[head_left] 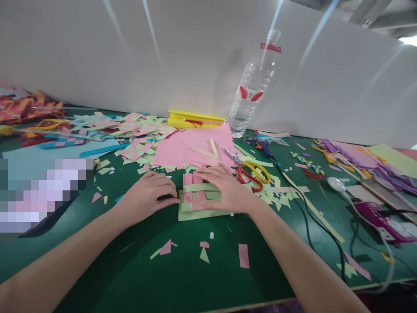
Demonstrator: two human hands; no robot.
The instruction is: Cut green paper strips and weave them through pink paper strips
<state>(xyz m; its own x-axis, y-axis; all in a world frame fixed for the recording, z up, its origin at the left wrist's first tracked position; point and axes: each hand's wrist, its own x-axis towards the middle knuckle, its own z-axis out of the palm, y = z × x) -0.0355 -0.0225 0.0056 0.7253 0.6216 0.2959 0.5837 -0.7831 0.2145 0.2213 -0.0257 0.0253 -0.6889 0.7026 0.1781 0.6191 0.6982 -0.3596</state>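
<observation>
In the head view, a small weave of pink and light green paper strips (189,194) lies on a light green paper sheet (195,214) at the middle of the table. My left hand (148,193) is at the weave's left edge, its fingers bent and its thumb tip at the border. From the right, my right hand (224,189) holds the weave, fingers over the far edge and thumb near the front edge. Its palm hides the right part of the strips. Scissors (252,171) with yellow and red handles lie just beyond my right hand.
Pink paper (195,145), woven pieces (140,130) and a yellow folder (195,119) lie behind. A plastic bottle (252,87) leans against the grey partition (137,56). A glue gun (260,144) with a black cord and a purple device (381,219) are at right. Scraps litter the green table (146,278).
</observation>
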